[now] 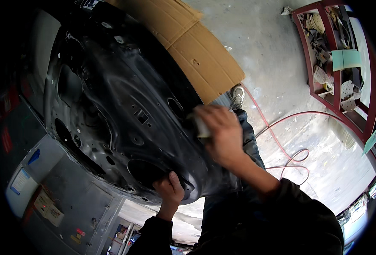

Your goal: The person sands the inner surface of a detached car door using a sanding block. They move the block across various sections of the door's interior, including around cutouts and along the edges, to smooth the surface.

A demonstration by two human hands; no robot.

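Note:
A large black car door panel [124, 93], with pressed ridges and several cut-out holes, stretches from the upper left to the middle. Its lower end is gripped by my left hand [169, 189], thumb up beside a large round hole and fingers curled over the rim. Against the panel's right side, my right hand [222, 135] holds a small pale block-like pad [202, 126]. Motion smears that hand, so the pad's exact kind cannot be made out. The panel's surface looks dull and dusty along the right edge.
Brown cardboard [196, 55] lies right of the panel, near my shoe [238, 95]. A red hose [287, 155] loops over the grey floor. At the right stands a dark red shelf cart [313, 80] with sanding discs and tools. A grey cabinet [84, 199] is at lower left.

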